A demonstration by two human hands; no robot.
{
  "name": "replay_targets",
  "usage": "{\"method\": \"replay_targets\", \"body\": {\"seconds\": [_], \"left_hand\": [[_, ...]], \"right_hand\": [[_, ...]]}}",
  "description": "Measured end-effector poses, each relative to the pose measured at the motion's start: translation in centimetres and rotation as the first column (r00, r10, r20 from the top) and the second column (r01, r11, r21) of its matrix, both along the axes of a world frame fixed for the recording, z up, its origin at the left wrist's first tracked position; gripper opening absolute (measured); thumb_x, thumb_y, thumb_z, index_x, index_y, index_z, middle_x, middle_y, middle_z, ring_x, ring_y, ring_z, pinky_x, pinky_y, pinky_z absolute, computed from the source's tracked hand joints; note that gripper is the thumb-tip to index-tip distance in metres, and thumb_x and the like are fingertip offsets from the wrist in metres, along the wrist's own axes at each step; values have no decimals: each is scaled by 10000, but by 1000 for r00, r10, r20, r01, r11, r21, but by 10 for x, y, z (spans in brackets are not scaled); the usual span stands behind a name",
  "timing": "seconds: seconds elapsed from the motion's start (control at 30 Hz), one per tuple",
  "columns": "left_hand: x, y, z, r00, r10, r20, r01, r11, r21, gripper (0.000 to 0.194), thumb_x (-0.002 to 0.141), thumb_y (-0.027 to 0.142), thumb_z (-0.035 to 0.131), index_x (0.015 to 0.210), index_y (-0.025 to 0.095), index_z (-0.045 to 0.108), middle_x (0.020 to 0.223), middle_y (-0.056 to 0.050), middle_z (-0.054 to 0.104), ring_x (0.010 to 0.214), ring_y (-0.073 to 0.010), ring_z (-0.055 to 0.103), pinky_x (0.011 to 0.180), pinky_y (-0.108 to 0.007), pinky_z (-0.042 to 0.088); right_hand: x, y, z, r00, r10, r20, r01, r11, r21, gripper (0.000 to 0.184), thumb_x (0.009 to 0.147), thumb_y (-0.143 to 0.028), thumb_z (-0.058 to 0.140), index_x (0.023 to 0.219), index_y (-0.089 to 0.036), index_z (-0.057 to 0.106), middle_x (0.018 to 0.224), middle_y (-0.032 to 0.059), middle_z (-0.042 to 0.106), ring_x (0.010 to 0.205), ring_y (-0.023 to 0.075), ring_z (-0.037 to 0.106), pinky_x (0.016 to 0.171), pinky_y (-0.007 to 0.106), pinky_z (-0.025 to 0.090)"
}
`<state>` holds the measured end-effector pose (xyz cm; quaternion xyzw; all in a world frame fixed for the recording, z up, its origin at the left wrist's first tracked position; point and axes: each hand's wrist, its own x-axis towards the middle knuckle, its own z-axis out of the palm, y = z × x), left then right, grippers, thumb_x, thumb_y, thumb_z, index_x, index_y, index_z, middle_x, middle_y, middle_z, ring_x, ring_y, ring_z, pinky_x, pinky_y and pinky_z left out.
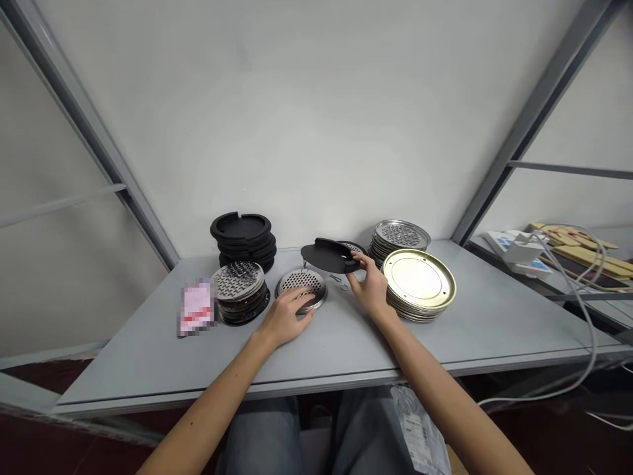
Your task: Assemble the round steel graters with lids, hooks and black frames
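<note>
My left hand (287, 315) rests on the near edge of a round perforated metal disc (302, 284) lying on the grey table (494, 323), fingers curled over its rim. My right hand (368, 285) grips the right edge of a flat black round disc (327, 256) and holds it lifted and tilted just above the table, behind the metal disc. A small wire clip (339, 280) lies on the table between the two hands.
A stack of black discs (243, 239) stands at the back left, with a shorter stack topped by a perforated disc (240, 290) in front. Right of my hand are stacked gold-rimmed plates (419, 282) and perforated metal discs (400, 236). A pink packet (196, 306) lies left.
</note>
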<state>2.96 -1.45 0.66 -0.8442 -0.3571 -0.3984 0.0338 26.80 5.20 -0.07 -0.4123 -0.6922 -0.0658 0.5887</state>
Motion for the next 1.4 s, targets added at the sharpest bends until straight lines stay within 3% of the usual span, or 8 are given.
{"method": "replay_targets", "body": {"seconds": [0.17, 0.4, 0.63, 0.77, 0.87, 1.0, 1.1, 1.4], "left_hand": [[6, -10, 29, 986, 128, 103, -158, 914, 373, 377, 851, 145, 603, 1225, 192, 583, 1206, -132, 625, 1157, -263, 578, 964, -443, 495], [2, 5, 67, 984, 69, -163, -3, 927, 374, 236, 906, 93, 499, 1038, 185, 672, 967, -58, 727, 894, -212, 663, 813, -392, 510], [-23, 28, 99, 977, -8, -213, 84, 934, 348, 212, 917, 129, 511, 1057, 183, 660, 1029, -52, 717, 1007, -208, 634, 886, -391, 477], [-58, 42, 128, 980, 184, -75, -156, 946, 285, 437, 833, 335, 647, 1238, 191, 571, 1305, -127, 562, 1211, -287, 508, 1022, -476, 399], [-97, 58, 144, 919, 384, 92, -394, 903, 173, 492, 855, 403, 586, 1278, 158, 524, 1331, -159, 525, 1256, -303, 464, 1069, -470, 360], [-145, 79, 147, 784, 607, 129, -586, 792, -170, 512, 898, 375, 471, 1319, 85, 465, 1361, -201, 508, 1280, -304, 464, 1078, -444, 356], [-161, 90, 140, 761, 644, 78, -579, 729, -365, 549, 917, 393, 411, 1357, 65, 415, 1434, -214, 435, 1315, -311, 438, 1087, -445, 341], [-160, 101, 122, 805, 589, 72, -529, 767, -363, 415, 917, 366, 373, 1214, 120, 527, 1268, -166, 597, 1174, -288, 553, 1037, -437, 391]], "right_hand": [[-5, -7, 1, 992, 61, 114, -67, 997, 49, 352, 845, -261, 610, 1180, -196, 525, 1123, 122, 683, 830, 206, 690, 764, 379, 572], [-15, -19, 10, 979, 173, 111, -188, 973, 134, 389, 815, -237, 630, 1191, -202, 538, 1108, 120, 693, 877, 213, 701, 727, 354, 591], [-18, -14, 46, 942, 193, 275, -221, 972, 74, 328, 866, -283, 603, 1190, -239, 590, 1140, 87, 681, 1010, 213, 668, 834, 348, 571], [-33, 4, 72, 961, 142, 236, -159, 986, 53, 313, 900, -329, 559, 1200, -240, 580, 1189, 92, 658, 942, 205, 685, 827, 354, 566], [-52, 22, 90, 966, 171, 194, -181, 983, 35, 320, 907, -353, 548, 1201, -229, 570, 1230, 100, 630, 935, 206, 680, 819, 362, 564], [-84, 47, 109, 952, 250, 177, -250, 968, -24, 332, 908, -355, 544, 1216, -233, 555, 1246, 102, 608, 924, 209, 674, 816, 366, 560], [-112, 64, 117, 943, 266, 198, -263, 964, -42, 333, 908, -348, 546, 1219, -228, 549, 1249, 101, 599, 969, 221, 656, 842, 375, 547], [-146, 83, 119, 881, 229, 413, -170, 970, -175, 323, 905, -309, 562, 1214, -216, 568, 1242, 99, 603, 973, 246, 638, 804, 388, 526]]}}
